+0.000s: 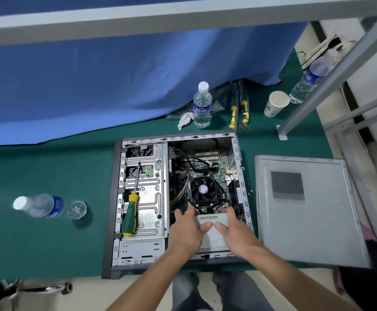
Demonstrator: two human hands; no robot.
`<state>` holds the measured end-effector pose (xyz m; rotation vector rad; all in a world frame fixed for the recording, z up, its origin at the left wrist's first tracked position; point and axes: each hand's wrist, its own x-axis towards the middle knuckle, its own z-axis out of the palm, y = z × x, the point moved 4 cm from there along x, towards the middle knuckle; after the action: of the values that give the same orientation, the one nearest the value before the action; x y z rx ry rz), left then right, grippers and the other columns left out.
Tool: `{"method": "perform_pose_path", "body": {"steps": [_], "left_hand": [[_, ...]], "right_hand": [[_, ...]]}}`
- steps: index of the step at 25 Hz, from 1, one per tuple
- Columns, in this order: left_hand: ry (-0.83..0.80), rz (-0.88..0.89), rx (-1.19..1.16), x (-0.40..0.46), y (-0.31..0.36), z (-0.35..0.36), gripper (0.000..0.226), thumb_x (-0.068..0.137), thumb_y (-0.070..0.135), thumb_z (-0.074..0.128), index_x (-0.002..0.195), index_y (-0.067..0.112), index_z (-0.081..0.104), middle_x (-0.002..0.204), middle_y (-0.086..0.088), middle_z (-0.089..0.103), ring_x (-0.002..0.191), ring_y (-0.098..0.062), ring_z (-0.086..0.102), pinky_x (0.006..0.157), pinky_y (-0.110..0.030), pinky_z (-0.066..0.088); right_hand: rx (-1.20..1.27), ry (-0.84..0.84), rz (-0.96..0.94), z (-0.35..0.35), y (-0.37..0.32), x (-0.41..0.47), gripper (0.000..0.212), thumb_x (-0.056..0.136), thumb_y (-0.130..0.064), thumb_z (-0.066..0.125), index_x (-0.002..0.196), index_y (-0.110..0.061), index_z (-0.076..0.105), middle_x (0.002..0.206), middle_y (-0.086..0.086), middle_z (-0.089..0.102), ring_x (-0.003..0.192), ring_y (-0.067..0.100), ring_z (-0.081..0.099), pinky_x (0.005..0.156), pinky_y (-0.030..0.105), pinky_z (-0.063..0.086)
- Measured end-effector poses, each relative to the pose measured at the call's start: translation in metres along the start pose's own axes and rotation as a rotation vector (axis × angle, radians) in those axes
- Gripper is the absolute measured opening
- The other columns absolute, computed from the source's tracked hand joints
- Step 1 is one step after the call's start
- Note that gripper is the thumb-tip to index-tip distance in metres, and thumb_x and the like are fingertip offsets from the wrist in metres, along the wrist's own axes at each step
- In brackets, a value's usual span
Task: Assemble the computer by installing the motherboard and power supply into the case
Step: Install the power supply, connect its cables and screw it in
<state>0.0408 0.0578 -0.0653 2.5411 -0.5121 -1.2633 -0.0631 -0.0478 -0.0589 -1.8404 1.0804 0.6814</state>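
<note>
Both our hands sit on the power supply, the left hand and right hand each clasping a side with thumbs on its top face, low in the near corner of the case. Beyond our grip the motherboard already lies seated, its cooler fan just past our fingertips. We judge the supply is being settled; next it needs aligning and fastening, with the screwdriver lying left of our grip.

Green-topped table, blue curtain behind, pale floor below.
</note>
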Motion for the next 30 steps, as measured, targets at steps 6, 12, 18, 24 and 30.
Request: {"method": "perform_pose_path", "body": {"steps": [6, 12, 18, 24, 30], "left_hand": [[-0.038, 0.006, 0.069, 0.007, -0.004, 0.004, 0.062, 0.091, 0.061, 0.054, 0.14, 0.025, 0.04, 0.147, -0.013, 0.032, 0.113, -0.034, 0.06, 0.091, -0.039, 0.049], [-0.088, 0.05, -0.066, 0.007, -0.015, 0.004, 0.069, 0.081, 0.06, 0.069, 0.136, 0.029, 0.042, 0.133, -0.003, 0.039, 0.105, -0.022, 0.059, 0.095, -0.035, 0.048], [-0.094, 0.091, -0.111, 0.011, -0.01, 0.009, 0.065, 0.078, 0.053, 0.077, 0.131, 0.031, 0.047, 0.134, -0.004, 0.037, 0.107, -0.023, 0.057, 0.096, -0.034, 0.047], [-0.069, 0.149, -0.099, 0.012, 0.007, 0.019, 0.06, 0.079, 0.053, 0.076, 0.127, 0.031, 0.048, 0.115, 0.004, 0.038, 0.095, -0.019, 0.056, 0.089, -0.032, 0.048], [-0.067, 0.157, -0.106, 0.012, 0.0, 0.021, 0.06, 0.078, 0.055, 0.076, 0.127, 0.033, 0.048, 0.115, 0.004, 0.038, 0.098, -0.02, 0.057, 0.09, -0.033, 0.049]], "right_hand": [[-0.035, 0.03, 0.002, 0.005, 0.002, -0.001, 0.039, 0.104, -0.042, 0.039, 0.138, -0.025, 0.03, 0.096, 0.003, 0.063, 0.079, 0.017, 0.06, 0.064, 0.03, 0.042], [-0.093, 0.067, -0.076, -0.002, -0.002, -0.015, 0.044, 0.105, -0.03, 0.04, 0.147, -0.028, 0.026, 0.098, 0.002, 0.064, 0.083, 0.018, 0.062, 0.074, 0.033, 0.05], [-0.026, 0.35, -0.165, -0.081, 0.008, 0.008, 0.05, 0.105, -0.023, 0.041, 0.153, -0.021, 0.028, 0.146, 0.007, 0.047, 0.124, 0.024, 0.055, 0.107, 0.044, 0.044], [0.093, 0.086, -0.075, -0.066, 0.034, 0.023, 0.054, 0.105, -0.028, 0.042, 0.155, -0.029, 0.022, 0.157, -0.002, 0.035, 0.143, 0.022, 0.035, 0.116, 0.041, 0.027], [0.073, 0.05, -0.058, -0.07, 0.035, 0.028, 0.055, 0.104, -0.025, 0.046, 0.154, -0.026, 0.026, 0.153, 0.003, 0.042, 0.138, 0.022, 0.042, 0.113, 0.038, 0.031]]}}
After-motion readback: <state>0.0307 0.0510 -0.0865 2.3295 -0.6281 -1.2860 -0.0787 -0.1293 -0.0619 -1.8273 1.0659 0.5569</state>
